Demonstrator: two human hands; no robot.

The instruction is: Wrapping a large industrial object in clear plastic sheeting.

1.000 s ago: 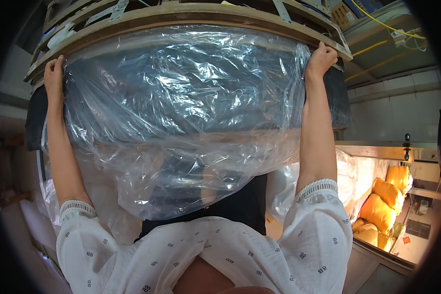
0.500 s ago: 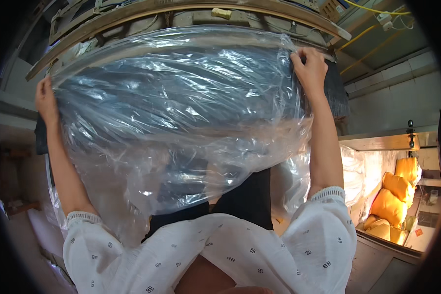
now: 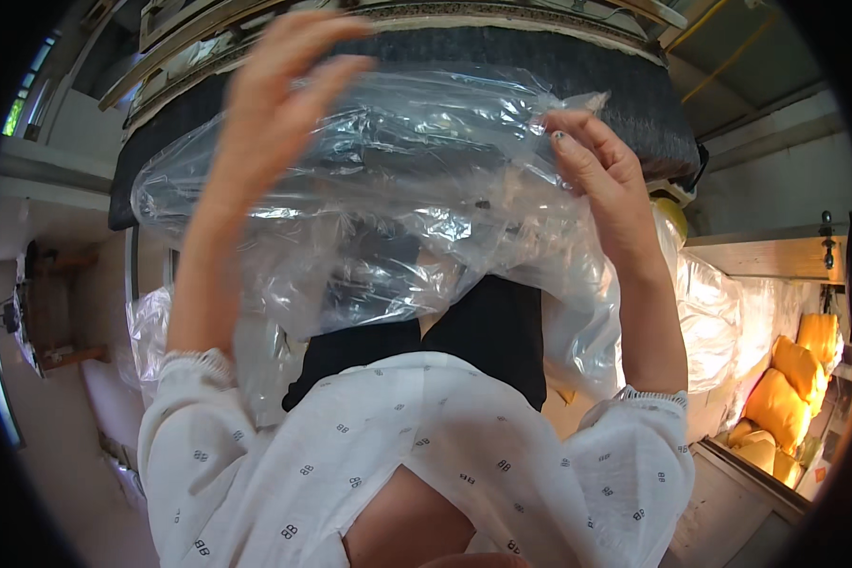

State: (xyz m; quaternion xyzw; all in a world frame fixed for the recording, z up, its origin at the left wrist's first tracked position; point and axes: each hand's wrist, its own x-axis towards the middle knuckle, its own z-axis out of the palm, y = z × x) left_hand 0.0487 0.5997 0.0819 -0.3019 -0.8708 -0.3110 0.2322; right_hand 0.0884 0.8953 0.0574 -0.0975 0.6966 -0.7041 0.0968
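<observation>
We have the crumpled clear plastic sheet (image 3: 426, 222) in front of us, lying partly over the dark-covered ledge (image 3: 625, 90) and hanging down before our black-clad legs, with yellow bundles (image 3: 776, 407) piled off to our right. Our left hand (image 3: 275, 114), blurred, is raised over the sheet with fingers spread apart; our right hand (image 3: 606, 170) has thumb and fingertips near each other at its upper right end, but we cannot tell whether they pinch it.
</observation>
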